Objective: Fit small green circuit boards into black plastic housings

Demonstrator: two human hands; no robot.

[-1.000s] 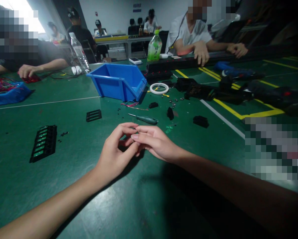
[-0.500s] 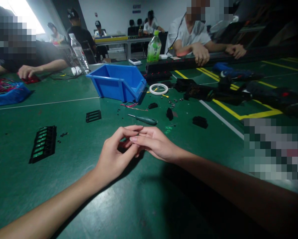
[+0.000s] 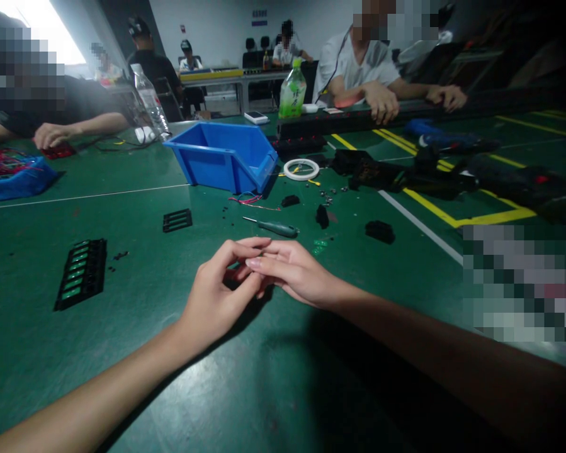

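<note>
My left hand (image 3: pixel 215 301) and my right hand (image 3: pixel 298 274) meet at the fingertips low over the green table (image 3: pixel 245 377). Together they pinch a small dark part (image 3: pixel 232 280) that the fingers mostly hide. The left thumb and forefinger curl around it, and the right fingers lie across from the other side. Just beyond the hands rests a green-handled screwdriver (image 3: pixel 274 227), with a small green chip (image 3: pixel 319 244) to its right.
A black strip with green windows (image 3: pixel 82 272) and a small black frame (image 3: pixel 177 219) lie to the left. Ahead are a blue bin (image 3: pixel 226 154), a white tape roll (image 3: pixel 301 168), thin wires (image 3: pixel 249 200), loose black pieces (image 3: pixel 379 231) and bottles (image 3: pixel 293 91). Other people's hands (image 3: pixel 381 100) work at the far edge.
Both hands stay in place; only the fingertips have shifted slightly around the small part.
</note>
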